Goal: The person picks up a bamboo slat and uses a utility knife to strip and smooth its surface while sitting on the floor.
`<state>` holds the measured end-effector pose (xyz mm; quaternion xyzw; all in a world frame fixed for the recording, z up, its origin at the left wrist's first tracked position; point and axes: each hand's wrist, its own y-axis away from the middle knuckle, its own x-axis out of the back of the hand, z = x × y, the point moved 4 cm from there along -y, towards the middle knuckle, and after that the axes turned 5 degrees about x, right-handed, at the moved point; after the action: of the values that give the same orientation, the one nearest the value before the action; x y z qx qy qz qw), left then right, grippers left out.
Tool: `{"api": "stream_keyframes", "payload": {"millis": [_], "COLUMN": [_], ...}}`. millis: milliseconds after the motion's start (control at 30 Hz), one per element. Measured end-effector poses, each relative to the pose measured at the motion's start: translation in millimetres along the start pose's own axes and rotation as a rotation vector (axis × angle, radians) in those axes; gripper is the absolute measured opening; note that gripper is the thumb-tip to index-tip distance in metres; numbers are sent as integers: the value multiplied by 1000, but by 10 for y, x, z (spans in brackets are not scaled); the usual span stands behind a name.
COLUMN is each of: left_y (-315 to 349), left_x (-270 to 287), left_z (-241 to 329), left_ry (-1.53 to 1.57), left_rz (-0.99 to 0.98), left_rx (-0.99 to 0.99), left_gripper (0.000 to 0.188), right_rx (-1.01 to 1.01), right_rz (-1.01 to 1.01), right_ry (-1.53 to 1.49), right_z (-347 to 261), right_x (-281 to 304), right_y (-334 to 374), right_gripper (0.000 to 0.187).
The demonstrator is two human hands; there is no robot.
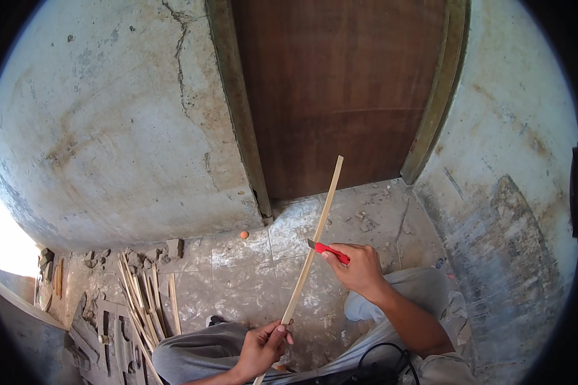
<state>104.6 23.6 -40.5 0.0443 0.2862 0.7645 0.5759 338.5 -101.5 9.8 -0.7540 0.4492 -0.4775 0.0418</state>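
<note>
A long, thin wooden strip (322,218) slants up and away from my lap, its far end free in the air before the door. Near its lower end my left hand (264,346) is closed around it, thumb on top. In my right hand (358,269) is a red utility knife (333,252), gripped with the fingers wrapped round the handle. Its short dark blade points left and meets or lies just over the strip around mid-length; whether it cuts into the wood I cannot tell.
Several similar wooden strips (149,301) lean beside my left knee, near broken grey slabs (109,337) and rubble. A small orange ball-like object (244,235) lies by the cracked wall (122,128). Ahead stands a brown door (340,96); a stained wall (501,192) rises at right.
</note>
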Motion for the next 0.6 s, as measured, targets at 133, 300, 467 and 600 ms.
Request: {"api": "stream_keyframes", "payload": {"millis": [133, 300, 467, 600], "left_y": [-17, -42, -84, -77], "left_x": [-16, 16, 66, 69], "left_z": [7, 27, 60, 84], "left_ry": [-39, -118, -151, -151], "left_rz": [13, 67, 133, 129], "left_rx": [-9, -62, -89, -118], "left_gripper": [32, 31, 30, 30], "right_rx": [-69, -25, 198, 201], "right_rz": [-31, -34, -142, -148], "right_ry": [-18, -51, -126, -154], "right_z": [20, -124, -361, -369], "right_x": [37, 10, -98, -137], "right_y": [8, 84, 220, 249], "right_gripper": [28, 29, 25, 23]}}
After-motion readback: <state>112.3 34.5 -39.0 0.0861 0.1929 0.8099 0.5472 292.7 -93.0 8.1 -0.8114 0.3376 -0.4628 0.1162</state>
